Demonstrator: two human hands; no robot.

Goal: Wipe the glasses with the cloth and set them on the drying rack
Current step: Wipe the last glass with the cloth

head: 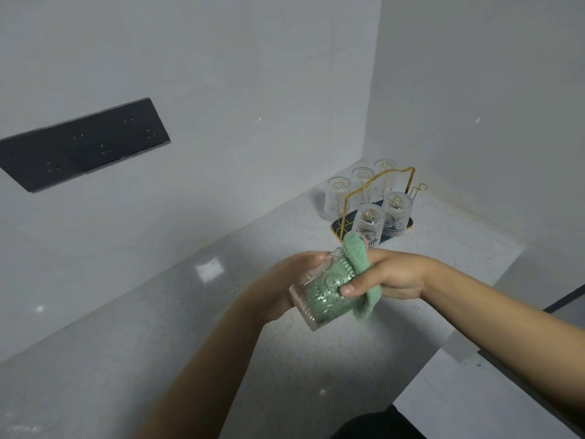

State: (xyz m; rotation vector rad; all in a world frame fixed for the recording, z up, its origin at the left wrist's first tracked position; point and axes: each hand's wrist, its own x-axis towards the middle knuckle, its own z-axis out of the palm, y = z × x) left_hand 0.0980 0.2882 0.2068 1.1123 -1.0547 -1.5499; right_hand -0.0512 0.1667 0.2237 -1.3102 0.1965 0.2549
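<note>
head view: left hand (pixel 286 280) grips a clear embossed ribbed glass tumbler (pixel 319 296), tilted above the speckled grey stone counter (pixel 158 343). right hand (pixel 389 275) pinches a fuzzy mint-green cloth (pixel 357 264) stuffed into the tumbler. gold wire drying rack (pixel 376 193) on dark tray, five inverted matching glasses (pixel 368 224). no legible writing.
</note>
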